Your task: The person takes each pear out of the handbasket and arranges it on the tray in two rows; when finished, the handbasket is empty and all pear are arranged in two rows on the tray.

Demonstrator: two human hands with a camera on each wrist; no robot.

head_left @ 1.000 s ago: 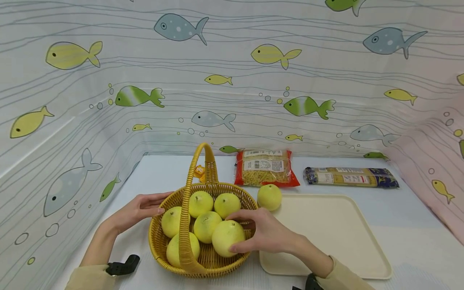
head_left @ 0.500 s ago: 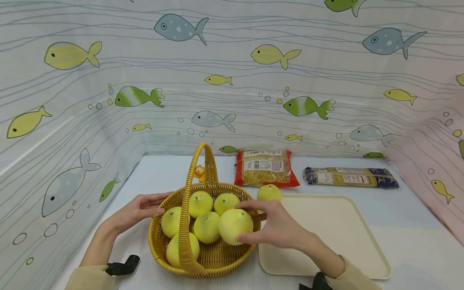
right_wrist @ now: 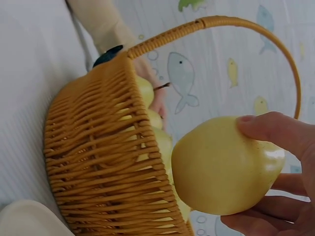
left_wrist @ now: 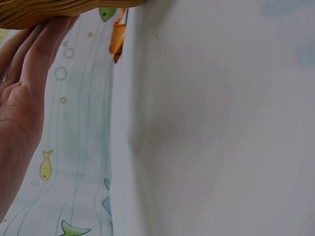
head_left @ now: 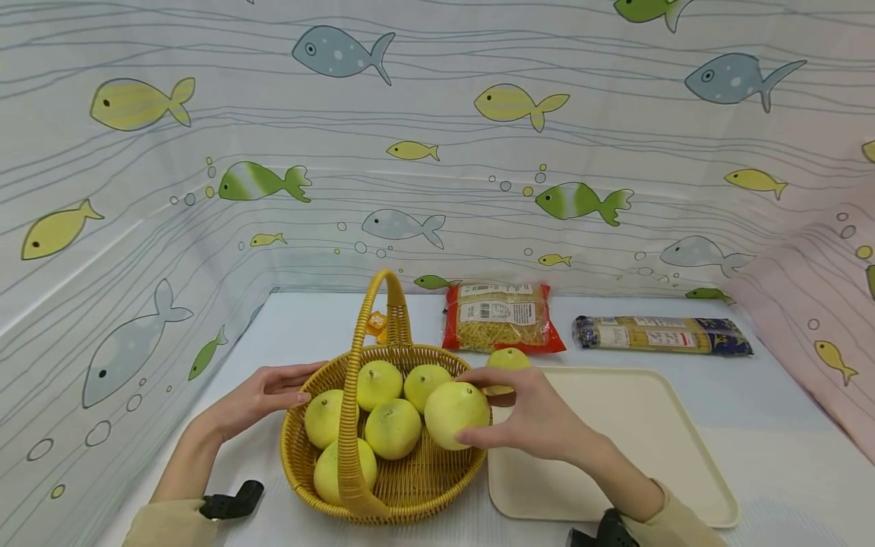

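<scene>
A round yellow pear point(head_left: 454, 416) is held between the thumb and fingers of my right hand point(head_left: 529, 416). It is raised over the right side of a woven basket point(head_left: 410, 513) with a tall handle. The right wrist view shows this pear point(right_wrist: 221, 169) above the basket's rim, apart from the weave. Several other pears point(head_left: 392, 429) lie inside the basket. My left hand point(head_left: 263, 396) rests against the basket's left rim; in the left wrist view its straight fingers point(left_wrist: 42, 51) touch the wickerwork.
Right of the basket lies a cream tray point(head_left: 615, 448). One pear point(head_left: 508, 358) sits by its back left corner, partly behind my right hand. Farther back are a red-edged pasta bag point(head_left: 499, 315), a long pasta pack point(head_left: 663, 335) and a small orange packet point(head_left: 376, 324) behind the handle.
My right hand has lifted the pear from the basket's front right and carried it up and rightward toward the rim. The left hand and basket have stayed put.
</scene>
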